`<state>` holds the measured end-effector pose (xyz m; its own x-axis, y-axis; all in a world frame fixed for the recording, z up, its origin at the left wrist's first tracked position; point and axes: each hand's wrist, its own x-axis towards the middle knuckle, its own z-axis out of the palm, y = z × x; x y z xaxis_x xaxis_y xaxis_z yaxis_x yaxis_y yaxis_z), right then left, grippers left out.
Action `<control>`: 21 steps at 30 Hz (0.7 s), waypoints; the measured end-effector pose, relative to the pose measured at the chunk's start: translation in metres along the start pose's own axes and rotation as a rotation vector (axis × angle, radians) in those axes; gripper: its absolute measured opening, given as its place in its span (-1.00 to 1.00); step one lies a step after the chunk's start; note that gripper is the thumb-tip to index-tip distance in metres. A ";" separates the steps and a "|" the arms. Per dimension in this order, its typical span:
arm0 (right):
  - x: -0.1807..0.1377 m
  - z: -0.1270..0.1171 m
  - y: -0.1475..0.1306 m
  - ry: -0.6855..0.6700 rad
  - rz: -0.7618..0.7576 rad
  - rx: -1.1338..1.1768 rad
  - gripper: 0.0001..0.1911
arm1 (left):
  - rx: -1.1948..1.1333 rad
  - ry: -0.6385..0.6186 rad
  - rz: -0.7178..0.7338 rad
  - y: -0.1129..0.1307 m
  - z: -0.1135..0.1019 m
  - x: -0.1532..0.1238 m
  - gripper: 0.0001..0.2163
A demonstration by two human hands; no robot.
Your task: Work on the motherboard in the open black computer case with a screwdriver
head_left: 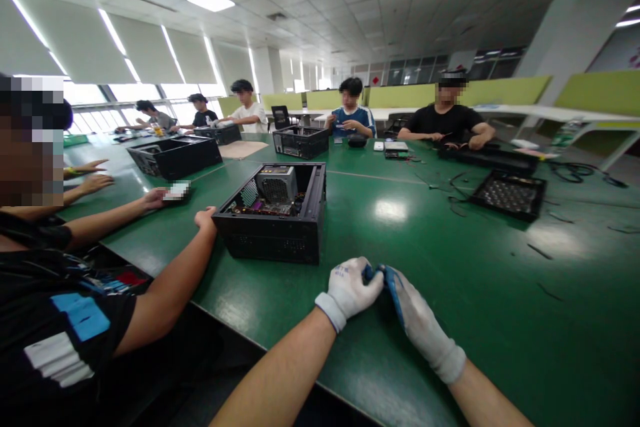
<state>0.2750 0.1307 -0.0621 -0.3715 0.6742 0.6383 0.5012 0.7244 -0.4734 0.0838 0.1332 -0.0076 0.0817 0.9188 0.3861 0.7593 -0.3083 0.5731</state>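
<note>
Both of my hands wear white work gloves with blue palms and meet low over the green table. My left hand is closed, its fingers curled inward and its thumb reaching toward the other hand. From the right, my right hand brings its fingertips against the left ones, fingers pressed together. Something small and dark seems to sit between the fingertips, too hidden to name. Just beyond my left hand stands an opened black computer case, with a power supply and a circuit board showing inside.
At my left, a co-worker's hand touches the case; the other holds a small pale object. More open cases stand farther back. Rightward lie a black perforated metal part, loose cables and small strips. Several people sit around the table.
</note>
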 end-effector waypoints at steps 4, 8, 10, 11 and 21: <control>0.000 0.000 -0.001 -0.010 0.045 -0.002 -0.49 | -0.001 0.004 -0.001 0.000 0.000 0.000 -0.70; -0.002 0.000 0.000 -0.032 0.025 -0.007 -0.49 | -0.002 0.007 -0.001 0.001 -0.001 0.000 -0.71; -0.003 0.001 0.001 -0.017 0.026 -0.015 -0.49 | -0.004 0.004 0.000 0.001 -0.001 0.000 -0.72; -0.004 0.002 0.002 -0.009 0.028 -0.019 -0.49 | -0.005 0.002 0.001 0.001 -0.001 0.000 -0.72; -0.002 0.002 0.000 0.000 0.048 0.041 -0.49 | -0.006 -0.002 0.004 0.001 -0.003 0.000 -0.72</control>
<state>0.2742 0.1297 -0.0647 -0.3477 0.7087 0.6139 0.4863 0.6961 -0.5281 0.0827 0.1319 -0.0054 0.0859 0.9181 0.3869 0.7547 -0.3135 0.5763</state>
